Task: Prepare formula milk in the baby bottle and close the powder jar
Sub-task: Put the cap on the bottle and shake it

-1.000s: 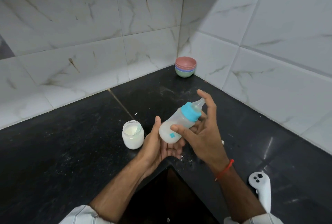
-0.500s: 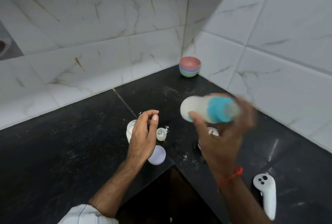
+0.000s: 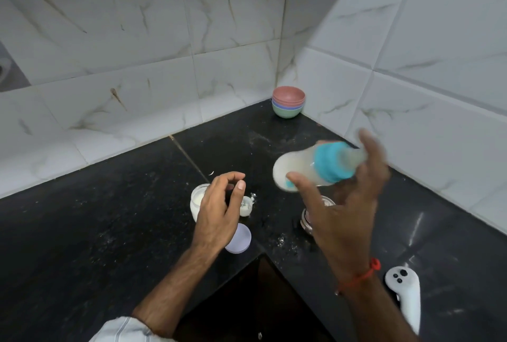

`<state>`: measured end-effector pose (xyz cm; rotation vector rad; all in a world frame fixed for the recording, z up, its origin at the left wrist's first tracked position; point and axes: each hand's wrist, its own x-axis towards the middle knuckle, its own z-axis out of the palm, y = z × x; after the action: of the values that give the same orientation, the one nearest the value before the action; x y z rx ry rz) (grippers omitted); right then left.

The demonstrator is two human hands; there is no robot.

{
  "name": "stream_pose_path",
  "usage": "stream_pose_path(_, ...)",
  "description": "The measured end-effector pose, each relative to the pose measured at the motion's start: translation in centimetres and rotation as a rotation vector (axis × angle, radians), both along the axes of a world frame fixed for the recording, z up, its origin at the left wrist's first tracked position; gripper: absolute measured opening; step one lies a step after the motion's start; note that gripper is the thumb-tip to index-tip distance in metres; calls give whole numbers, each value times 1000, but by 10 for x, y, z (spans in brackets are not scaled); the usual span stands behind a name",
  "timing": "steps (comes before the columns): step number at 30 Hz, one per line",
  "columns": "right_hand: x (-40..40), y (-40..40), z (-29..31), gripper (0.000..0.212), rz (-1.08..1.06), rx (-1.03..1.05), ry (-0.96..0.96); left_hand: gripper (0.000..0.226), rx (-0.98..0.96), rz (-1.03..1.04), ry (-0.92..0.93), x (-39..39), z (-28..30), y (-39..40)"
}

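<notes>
Head view, we log: right hand clamped on blurred baby bottle, up right of powder jar; left hand loosely curled, empty, over jar; lilac lid beside jar

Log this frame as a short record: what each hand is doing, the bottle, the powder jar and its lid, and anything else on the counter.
right hand: grips the baby bottle, held tilted and motion-blurred
baby bottle: blue collar on, milky liquid inside
left hand: above the powder jar, fingers loosely curled, holding nothing
powder jar: open, white powder inside
jar lid: lilac, flat on the counter
other: stacked bowls in the corner; white controller
</notes>
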<state>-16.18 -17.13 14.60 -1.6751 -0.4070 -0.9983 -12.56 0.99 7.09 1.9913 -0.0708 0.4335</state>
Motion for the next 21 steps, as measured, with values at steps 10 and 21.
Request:
stream_pose_path(10, 6, 4, -5, 98, -23, 65, -119, 21, -72, -7, 31, 4, -4, -2)
stream_pose_path(21, 20, 3, -14, 103, 8, 45, -73, 20, -67, -12, 11, 7, -6, -1)
